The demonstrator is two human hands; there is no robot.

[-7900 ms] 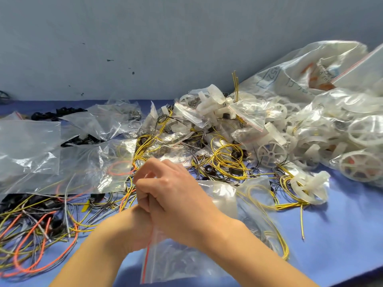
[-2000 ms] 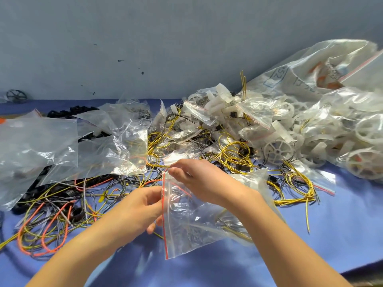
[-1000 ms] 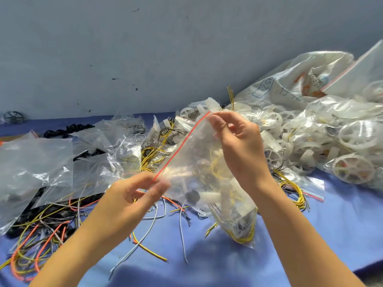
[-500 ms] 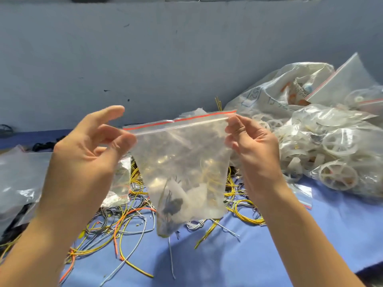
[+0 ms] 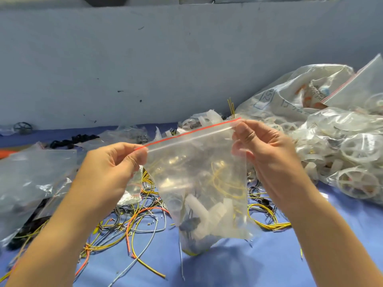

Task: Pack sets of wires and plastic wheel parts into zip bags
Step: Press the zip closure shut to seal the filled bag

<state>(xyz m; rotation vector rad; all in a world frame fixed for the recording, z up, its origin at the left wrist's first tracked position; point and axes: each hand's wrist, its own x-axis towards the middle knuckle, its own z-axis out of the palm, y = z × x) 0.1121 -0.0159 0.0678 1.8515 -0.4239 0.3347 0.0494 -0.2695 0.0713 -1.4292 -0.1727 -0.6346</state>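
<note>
A clear zip bag (image 5: 192, 162) with a red strip along its top hangs in the air above the blue table (image 5: 259, 264). White plastic parts (image 5: 209, 212), yellow wire and dark pieces lie in its bottom. My left hand (image 5: 112, 168) pinches the bag's top left corner between thumb and fingers. My right hand (image 5: 267, 154) pinches the top right corner, so the red strip is stretched between both hands and slopes up to the right.
Loose yellow, orange and grey wires (image 5: 132, 226) sprawl on the table under my left arm. Empty clear bags (image 5: 31, 179) lie at the left. Bags of white wheels (image 5: 356, 162) are piled at the right, against the grey wall (image 5: 145, 59).
The filled bag has been lifted off the table and turned so its zip runs across between my hands. Since half a second ago my left thumb and fingers have closed on its corner.
</note>
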